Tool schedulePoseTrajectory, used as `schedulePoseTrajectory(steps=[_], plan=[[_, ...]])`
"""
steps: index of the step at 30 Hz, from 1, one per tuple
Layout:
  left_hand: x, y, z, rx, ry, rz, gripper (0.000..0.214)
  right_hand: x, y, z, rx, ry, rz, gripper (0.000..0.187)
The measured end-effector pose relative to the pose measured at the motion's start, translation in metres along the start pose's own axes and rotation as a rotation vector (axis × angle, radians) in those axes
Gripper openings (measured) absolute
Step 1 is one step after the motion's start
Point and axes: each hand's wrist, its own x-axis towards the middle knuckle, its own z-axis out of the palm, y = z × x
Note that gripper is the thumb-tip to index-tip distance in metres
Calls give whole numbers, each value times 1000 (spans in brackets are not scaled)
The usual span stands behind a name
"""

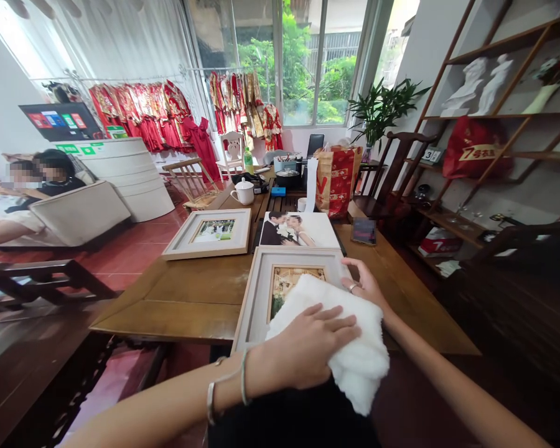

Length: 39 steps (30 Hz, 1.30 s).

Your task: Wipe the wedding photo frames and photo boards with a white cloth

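Note:
A pale wooden picture frame [256, 280] with a wide light mat lies tilted at the near edge of the table. My right hand [366, 287] grips its upper right side, a ring on one finger. Across the lower right of the frame lies a folded white cloth [368, 367], hiding much of the picture and hanging past the frame's edge. My left hand [308, 342] rests on the cloth from above, its fingers stretched out and slightly apart; the thumb is hidden. Bangles [243, 376] circle the left wrist.
On the wooden table [186, 298] are a second framed photo [205, 233], a couple's photo print [298, 229], a white lidded cup [243, 191], a phone [364, 230] and a red paper bag [338, 180]. People sit at left; shelves [504, 118] stand at right.

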Motion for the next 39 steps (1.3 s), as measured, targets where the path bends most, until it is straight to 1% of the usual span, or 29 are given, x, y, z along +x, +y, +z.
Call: schedulePoseTrajectory(steps=[3,6,8,10,13,15,17,20,23,24,26,29,31,32,34,35,36,38,39], plan=[[10,2,6,103,-3,-78,57,2,4,0,40,14,-10,38],[8,-3,7,182,-3,-171,55,1,6,2,89,14,-23,44],[0,-11,1,220,-15,-265,56,0,6,3,114,7,-4,48],[-14,-23,-11,235,-24,-368,59,1,6,4,134,-2,31,54],[-45,-41,-29,242,37,-500,72,3,3,5,160,0,97,65],[-71,-54,-32,262,100,-590,81,5,-2,4,172,-6,168,73],[-99,-68,-27,295,152,-682,85,5,-10,1,182,-23,268,75],[-141,-90,-9,355,207,-753,87,-3,-26,-9,184,-15,416,72],[-177,-108,7,390,222,-774,85,-21,-42,-19,171,-47,492,77],[-187,-112,8,382,220,-791,85,-28,-46,-22,157,-65,506,80],[-200,-114,4,314,212,-810,83,-41,-49,-24,115,-77,509,83],[-203,-113,-15,106,253,-777,72,-53,-46,-21,35,-62,470,94],[-196,-118,-31,-40,346,-770,67,-57,-41,-17,5,-46,421,97],[-192,-125,-39,-104,405,-790,64,-57,-39,-15,7,-40,408,95],[-183,-148,-52,-166,521,-906,58,-58,-36,-12,43,-44,416,89],[-180,-162,-58,-154,559,-1011,56,-59,-37,-11,65,-42,430,86],[-179,-178,-62,-61,592,-1158,52,-59,-38,-10,87,-37,442,84],[-179,-208,-68,8,609,-1266,47,-61,-40,-9,124,-11,453,81],[-181,-220,-70,26,599,-1286,44,-62,-42,-8,145,7,457,81]])
